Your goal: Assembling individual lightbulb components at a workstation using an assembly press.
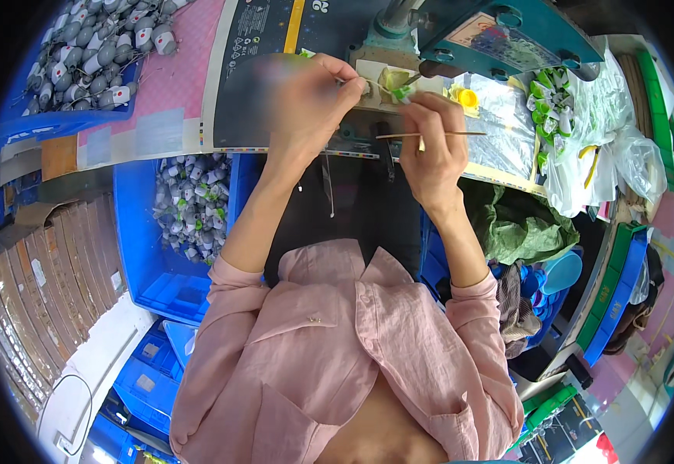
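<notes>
My left hand [314, 104] is raised over the bench edge, thumb and forefinger pinched together. Whatever small thing sits in that pinch is too small to name. Opposite it, my right hand [436, 147] is closed with a thin brown stick [464, 134] lying crosswise through its fingers. At the right fingertips is a small green and white piece [403, 93], beside a yellowish fixture [389, 80] on the base of a teal machine [507, 39]. I cannot tell whether the fingers grip the piece or only touch it.
Grey and white small parts fill a blue tray [24, 127] at far left and a blue bin [140, 255] below the bench. To the right are a yellow round cap [468, 99], green-white pieces [549, 104], clear plastic bags [634, 158] and a green sack [526, 232].
</notes>
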`<state>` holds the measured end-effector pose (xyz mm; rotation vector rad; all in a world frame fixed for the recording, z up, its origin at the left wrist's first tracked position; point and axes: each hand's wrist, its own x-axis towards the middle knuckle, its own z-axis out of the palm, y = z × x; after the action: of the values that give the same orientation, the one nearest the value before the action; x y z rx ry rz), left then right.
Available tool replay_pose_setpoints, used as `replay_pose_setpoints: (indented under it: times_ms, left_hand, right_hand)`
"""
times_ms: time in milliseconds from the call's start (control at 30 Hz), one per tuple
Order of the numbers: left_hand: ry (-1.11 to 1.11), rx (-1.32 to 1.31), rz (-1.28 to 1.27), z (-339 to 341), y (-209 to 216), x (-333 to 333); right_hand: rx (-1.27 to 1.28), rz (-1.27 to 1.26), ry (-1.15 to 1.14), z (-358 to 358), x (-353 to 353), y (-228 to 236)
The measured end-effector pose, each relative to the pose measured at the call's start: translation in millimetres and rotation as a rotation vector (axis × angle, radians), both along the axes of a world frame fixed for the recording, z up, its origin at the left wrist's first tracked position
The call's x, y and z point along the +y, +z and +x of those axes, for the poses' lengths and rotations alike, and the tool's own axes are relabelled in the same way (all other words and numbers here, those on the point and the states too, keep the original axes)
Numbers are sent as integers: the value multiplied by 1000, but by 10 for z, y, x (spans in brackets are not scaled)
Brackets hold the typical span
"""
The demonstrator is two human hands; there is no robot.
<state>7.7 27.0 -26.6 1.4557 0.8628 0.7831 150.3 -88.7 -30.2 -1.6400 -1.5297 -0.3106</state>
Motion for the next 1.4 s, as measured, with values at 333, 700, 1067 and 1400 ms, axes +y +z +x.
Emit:
replay_pose_setpoints:
  times_ms: [333, 700, 1067, 1400]
  left_hand:
    - [18, 64, -22, 70, 6, -62]
    - [11, 76, 464, 99, -13, -225]
    - [-106, 260, 1033, 107, -56, -552]
    - [-156, 320, 987, 89, -108, -562]
  right_hand:
    - [554, -50, -85, 176, -176, 243]
    - [386, -375, -319, 1099, -177, -100]
    - [1088, -178, 29, 697, 29, 252]
    - [629, -271, 13, 309, 279, 78]
